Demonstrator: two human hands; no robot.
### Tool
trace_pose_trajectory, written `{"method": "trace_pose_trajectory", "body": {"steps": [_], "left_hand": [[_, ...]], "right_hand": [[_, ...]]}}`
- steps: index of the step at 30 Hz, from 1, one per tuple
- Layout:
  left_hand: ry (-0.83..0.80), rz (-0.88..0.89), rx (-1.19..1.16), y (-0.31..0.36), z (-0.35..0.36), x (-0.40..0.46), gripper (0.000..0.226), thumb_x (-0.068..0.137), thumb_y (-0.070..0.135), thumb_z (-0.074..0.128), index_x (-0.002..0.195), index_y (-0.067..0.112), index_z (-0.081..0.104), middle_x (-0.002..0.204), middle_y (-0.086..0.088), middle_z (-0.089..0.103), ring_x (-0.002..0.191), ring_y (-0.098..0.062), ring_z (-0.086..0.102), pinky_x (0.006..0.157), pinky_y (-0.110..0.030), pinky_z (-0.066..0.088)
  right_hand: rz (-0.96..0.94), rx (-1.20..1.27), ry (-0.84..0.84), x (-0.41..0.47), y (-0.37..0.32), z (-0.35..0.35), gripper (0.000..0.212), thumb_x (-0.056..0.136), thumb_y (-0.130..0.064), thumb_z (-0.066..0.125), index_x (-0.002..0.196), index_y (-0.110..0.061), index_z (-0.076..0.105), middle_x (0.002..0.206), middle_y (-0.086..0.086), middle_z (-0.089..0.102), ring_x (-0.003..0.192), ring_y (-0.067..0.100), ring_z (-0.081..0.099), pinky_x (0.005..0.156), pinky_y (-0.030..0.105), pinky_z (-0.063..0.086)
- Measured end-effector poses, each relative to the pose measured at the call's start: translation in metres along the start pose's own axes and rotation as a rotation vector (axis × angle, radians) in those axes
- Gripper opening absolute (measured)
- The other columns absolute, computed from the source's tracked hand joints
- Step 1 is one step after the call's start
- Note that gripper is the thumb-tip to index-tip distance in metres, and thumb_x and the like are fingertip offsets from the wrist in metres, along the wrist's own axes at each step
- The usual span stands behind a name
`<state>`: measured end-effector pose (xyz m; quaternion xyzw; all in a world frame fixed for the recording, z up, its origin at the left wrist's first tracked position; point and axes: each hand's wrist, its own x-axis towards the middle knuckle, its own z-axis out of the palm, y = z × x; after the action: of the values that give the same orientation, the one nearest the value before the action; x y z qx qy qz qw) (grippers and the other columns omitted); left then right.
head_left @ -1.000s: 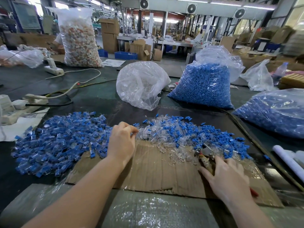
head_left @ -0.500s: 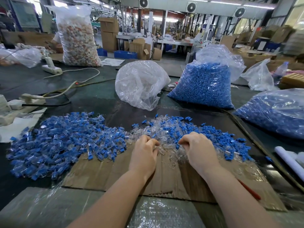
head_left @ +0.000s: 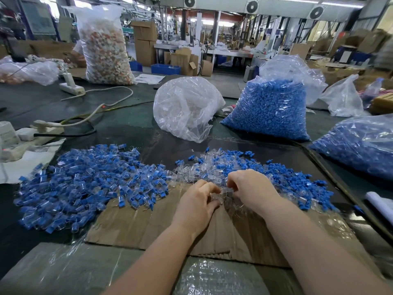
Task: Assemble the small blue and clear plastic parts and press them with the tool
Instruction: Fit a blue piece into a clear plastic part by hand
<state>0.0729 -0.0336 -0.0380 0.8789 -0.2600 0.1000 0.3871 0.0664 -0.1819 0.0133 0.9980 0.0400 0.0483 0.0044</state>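
Hands meet at the far edge of the flat brown corrugated cardboard sheet lying on the dark surface: the left hand and the right hand both have fingers curled around a small clear plastic part pinched between them, though whether a blue piece is already seated in it is too small to tell. Misalignment looks like the main risk, since the clear shell is slippery and half hidden by the fingertips, so a skewed push could jam or pop it loose into the mixed heap of loose blue plugs and clear plastic shells just beyond the hands, where it would be hard to find. Another likely slip is a forearm brushing the spread pile of joined blue-and-clear pieces on the left, mixing finished work with raw stock. No pressing tool is visible, so reaching for it blind may scatter parts. Farther back stand a crumpled clear plastic bag and a tall clear bag packed with blue plastic plugs, both well apart.
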Motion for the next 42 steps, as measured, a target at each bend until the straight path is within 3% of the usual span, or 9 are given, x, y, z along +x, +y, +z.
{"method": "trace_pose_trajectory", "body": {"steps": [5,11,16,19,23,28,33,42], "left_hand": [[0.028,-0.045,-0.041,0.000,-0.002,0.000,0.020,0.084,0.025,0.067,0.103,0.023,0.063,0.091,0.018,0.051,0.085,0.001,0.050,0.073,-0.001,0.036],[0.094,-0.107,-0.126,-0.001,-0.005,0.001,0.010,0.086,0.017,0.065,0.094,0.020,0.068,0.082,0.019,0.055,0.075,0.009,0.049,0.071,0.004,0.035],[0.105,-0.175,-0.208,-0.002,-0.005,0.000,0.016,0.083,0.008,0.066,0.092,0.021,0.068,0.079,0.020,0.058,0.078,0.008,0.054,0.071,0.005,0.037],[0.112,-0.165,-0.219,-0.001,-0.006,-0.001,0.016,0.082,0.007,0.067,0.091,0.020,0.070,0.079,0.018,0.060,0.077,0.007,0.055,0.071,0.003,0.038],[0.128,-0.207,-0.311,-0.001,-0.005,-0.002,0.018,0.081,0.008,0.070,0.084,0.026,0.067,0.074,0.016,0.063,0.071,0.001,0.060,0.067,-0.003,0.043],[0.136,-0.164,-0.262,-0.001,-0.008,-0.002,0.031,0.079,0.005,0.071,0.106,0.021,0.068,0.084,0.017,0.057,0.072,0.005,0.056,0.071,-0.002,0.043],[0.008,-0.110,-0.195,0.001,-0.009,-0.002,0.032,0.086,0.009,0.064,0.116,0.018,0.064,0.092,0.011,0.059,0.083,0.001,0.056,0.077,-0.001,0.041],[0.016,-0.031,-0.088,0.003,-0.008,-0.006,0.024,0.086,0.011,0.062,0.108,0.019,0.068,0.082,0.018,0.052,0.075,0.004,0.050,0.071,-0.001,0.038]], "right_hand": [[0.015,-0.024,0.050,-0.005,0.001,0.008,0.014,0.091,-0.010,0.054,0.101,-0.019,0.055,0.094,0.001,0.062,0.088,0.019,0.056,0.077,0.032,0.050],[0.101,0.184,0.243,-0.019,0.000,0.013,0.022,0.095,-0.023,0.053,0.112,-0.020,0.064,0.104,-0.003,0.064,0.098,0.013,0.055,0.087,0.023,0.042],[0.169,0.405,0.493,-0.042,-0.024,0.023,0.018,0.091,-0.009,0.057,0.104,-0.008,0.069,0.090,0.003,0.064,0.084,0.016,0.056,0.078,0.026,0.047],[0.174,0.436,0.510,-0.052,-0.032,0.035,0.026,0.088,0.002,0.057,0.111,-0.005,0.067,0.091,0.005,0.060,0.086,0.020,0.055,0.078,0.035,0.050],[0.172,0.470,0.584,-0.058,-0.033,0.042,0.018,0.086,0.002,0.060,0.100,-0.008,0.068,0.089,0.003,0.059,0.084,0.019,0.055,0.074,0.030,0.047],[0.194,0.506,0.628,-0.062,-0.035,0.045,0.014,0.088,-0.001,0.058,0.095,-0.010,0.065,0.088,-0.001,0.059,0.079,0.016,0.056,0.072,0.024,0.042],[0.179,0.505,0.664,-0.064,-0.038,0.044,0.017,0.084,0.005,0.061,0.094,-0.007,0.067,0.087,0.002,0.063,0.077,0.018,0.060,0.070,0.026,0.047],[0.181,0.559,0.630,-0.065,-0.036,0.045,0.006,0.087,-0.007,0.062,0.090,-0.012,0.066,0.086,-0.003,0.061,0.077,0.013,0.056,0.071,0.025,0.047]]}}
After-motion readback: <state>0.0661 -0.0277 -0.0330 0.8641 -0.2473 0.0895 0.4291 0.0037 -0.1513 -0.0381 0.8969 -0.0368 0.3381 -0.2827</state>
